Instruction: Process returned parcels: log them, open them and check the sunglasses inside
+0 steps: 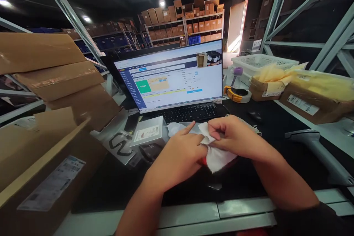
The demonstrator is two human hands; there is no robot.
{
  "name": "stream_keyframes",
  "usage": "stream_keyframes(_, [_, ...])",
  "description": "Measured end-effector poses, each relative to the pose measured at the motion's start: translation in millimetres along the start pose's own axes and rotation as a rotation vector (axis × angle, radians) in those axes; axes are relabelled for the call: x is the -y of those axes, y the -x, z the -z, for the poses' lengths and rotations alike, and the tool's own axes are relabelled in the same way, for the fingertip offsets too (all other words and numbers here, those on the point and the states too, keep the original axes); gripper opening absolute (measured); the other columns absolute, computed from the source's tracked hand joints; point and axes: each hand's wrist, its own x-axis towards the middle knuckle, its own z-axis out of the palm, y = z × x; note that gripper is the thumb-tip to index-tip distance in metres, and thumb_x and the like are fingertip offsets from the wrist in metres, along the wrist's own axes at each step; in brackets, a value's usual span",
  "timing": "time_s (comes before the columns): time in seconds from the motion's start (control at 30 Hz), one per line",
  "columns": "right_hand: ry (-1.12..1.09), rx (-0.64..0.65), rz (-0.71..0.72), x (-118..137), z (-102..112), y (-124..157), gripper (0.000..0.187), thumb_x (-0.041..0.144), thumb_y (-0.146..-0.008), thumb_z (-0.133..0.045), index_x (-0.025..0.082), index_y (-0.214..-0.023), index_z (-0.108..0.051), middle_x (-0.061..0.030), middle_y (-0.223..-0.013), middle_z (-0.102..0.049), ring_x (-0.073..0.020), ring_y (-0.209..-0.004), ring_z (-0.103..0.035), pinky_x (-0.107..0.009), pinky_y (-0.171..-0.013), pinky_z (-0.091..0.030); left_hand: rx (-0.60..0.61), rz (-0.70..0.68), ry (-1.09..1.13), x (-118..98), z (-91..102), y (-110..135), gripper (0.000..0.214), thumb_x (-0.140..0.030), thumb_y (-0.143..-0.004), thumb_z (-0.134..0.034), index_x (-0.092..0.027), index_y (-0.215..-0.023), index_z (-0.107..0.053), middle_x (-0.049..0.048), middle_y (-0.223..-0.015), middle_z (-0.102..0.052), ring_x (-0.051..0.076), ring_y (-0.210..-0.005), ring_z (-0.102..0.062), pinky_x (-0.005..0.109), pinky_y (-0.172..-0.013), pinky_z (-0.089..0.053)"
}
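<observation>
Workbench, dark shed, seen from head height. White cloth [221,159] is between the two hands, above the black mat [110,190], near the middle of the bench; one scalloped corner hangs down toward the near edge. Another patch of it shows beyond the left hand.

Right hand [233,136]: fingers curled in, thumb and fingertips pinching a fold of the cloth. Left hand [185,153]: half closed, one finger straight out, the others bent in against the cloth — what lies inside the palm is hidden, so cannot tell what it grips. A bit of red item [204,161] peeps out beneath the left fingers, too covered to identify.

Just left of the hands, a grey box [149,131] with a printed label; beside it, a clear pack [121,143] showing dark looped outlines. Behind the hands, a keyboard [190,113] below a lit monitor [171,79]. To the right, a mouse [254,117] and, nearer, a grey handheld scanner [312,145] lying on its side. Tape dispenser [237,94], yellow and black, stands right of the screen. Cardboard boxes [91,96] crowd the left side — stacked, some labelled.
</observation>
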Motion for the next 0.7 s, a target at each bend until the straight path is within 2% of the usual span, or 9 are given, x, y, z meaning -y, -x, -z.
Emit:
stream_keyframes(0.03, [-0.043,0.001,-0.013,1.1,-0.6,0.2,0.029,0.011,-0.07,-0.063,0.019,-0.06,-0.037,0.0084,-0.058,-0.038,-0.0057,-0.057,-0.033,-0.02,-0.052,-0.024,-0.012,0.003,-0.007,0.0,0.8,0.6,0.017,-0.008,-0.079,-0.062,-0.021,-0.069,-0.059,-0.0037,-0.075,-0.057,0.013,-0.076,-0.059,0.043,-0.121,-0.033])
stream_keyframes(0.13, [-0.136,0.136,0.014,1.8,5.2,3.8,0.031,0.014,-0.07,-0.067,0.019,-0.06,-0.038,0.0088,-0.058,-0.039,-0.0052,-0.056,-0.033,-0.019,-0.051,-0.026,-0.006,0.009,-0.013,-0.2,6.1,1.7,0.016,-0.009,-0.084,-0.059,-0.022,-0.075,-0.06,-0.0049,-0.076,-0.057,0.011,-0.073,-0.057,0.043,-0.122,-0.031])
stream_keyframes(0.27, [-0.067,0.274,0.091,-6.8,21.5,10.1,0.028,0.008,-0.07,-0.062,0.019,-0.06,-0.039,0.0092,-0.057,-0.038,-0.0046,-0.055,-0.032,-0.019,-0.05,-0.024,0.035,0.002,-0.025,-0.4,11.3,2.3,0.018,-0.01,-0.087,-0.055,-0.022,-0.075,-0.058,-0.0051,-0.077,-0.059,0.01,-0.073,-0.059,0.044,-0.123,-0.031])
stream_keyframes(0.37, [-0.052,0.4,0.143,-19.6,38.8,12.1,0.027,0.003,-0.067,-0.059,0.019,-0.059,-0.038,0.0097,-0.056,-0.035,-0.004,-0.054,-0.03,-0.019,-0.05,-0.024,0.034,-0.008,-0.003,2.1,12.9,4.3,0.015,-0.009,-0.086,-0.055,-0.022,-0.079,-0.059,-0.0038,-0.086,-0.065,0.011,-0.081,-0.064,0.045,-0.122,-0.032])
stream_keyframes(0.43, [-0.042,0.439,0.166,-25.6,48.1,12.7,0.026,0.002,-0.066,-0.057,0.018,-0.059,-0.039,0.0096,-0.056,-0.035,-0.004,-0.054,-0.03,-0.019,-0.05,-0.025,0.018,-0.002,0.029,4.8,14.0,6.0,0.015,-0.008,-0.085,-0.055,-0.022,-0.081,-0.06,-0.0034,-0.09,-0.068,0.012,-0.085,-0.066,0.045,-0.121,-0.034])
stream_keyframes(0.53, [-0.01,0.393,0.151,-22.2,44.9,13.5,0.025,0.003,-0.066,-0.058,0.019,-0.059,-0.039,0.0095,-0.056,-0.037,-0.0044,-0.054,-0.031,-0.02,-0.051,-0.025,0.017,0.008,0.069,8.1,14.3,6.6,0.016,-0.008,-0.084,-0.055,-0.022,-0.079,-0.06,-0.0033,-0.089,-0.069,0.011,-0.083,-0.066,0.045,-0.12,-0.035])
stream_keyframes(0.6, [0.005,0.313,0.115,-12.3,28.8,13.2,0.024,0.006,-0.066,-0.059,0.019,-0.059,-0.04,0.0097,-0.056,-0.039,-0.0047,-0.054,-0.033,-0.02,-0.051,-0.024,0.021,0.012,0.066,9.5,12.7,5.4,0.017,-0.007,-0.083,-0.055,-0.021,-0.076,-0.06,-0.0036,-0.083,-0.066,0.011,-0.076,-0.064,0.046,-0.12,-0.035])
stream_keyframes(0.7, [0.039,0.11,0.049,1.1,0.3,10.6,0.022,0.009,-0.069,-0.057,0.019,-0.06,-0.04,0.0094,-0.056,-0.04,-0.0054,-0.055,-0.034,-0.022,-0.051,-0.021,-0.044,0.041,0.014,11.3,9.2,2.3,0.02,-0.004,-0.081,-0.055,-0.022,-0.075,-0.061,-0.0042,-0.074,-0.062,0.011,-0.071,-0.06,0.046,-0.119,-0.036])
